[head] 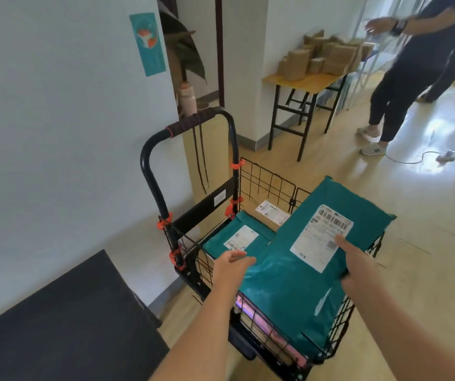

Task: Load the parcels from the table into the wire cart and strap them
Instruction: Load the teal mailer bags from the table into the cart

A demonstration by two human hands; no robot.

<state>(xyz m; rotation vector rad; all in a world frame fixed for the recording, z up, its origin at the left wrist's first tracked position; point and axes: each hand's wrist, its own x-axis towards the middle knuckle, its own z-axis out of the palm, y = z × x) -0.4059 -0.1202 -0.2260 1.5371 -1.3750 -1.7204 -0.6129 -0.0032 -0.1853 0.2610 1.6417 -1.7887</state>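
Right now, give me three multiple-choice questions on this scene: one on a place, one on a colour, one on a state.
1. Where is the big teal parcel? A on the floor; B on top of the wire cart; C on the wooden table.
2. What colour are the cart's clips? A orange; B blue; C white.
3. The straps are: A hanging from the handle; B round the parcels; C on the floor.
B, it rests on the cart; A, plainly orange; A, they dangle loose.
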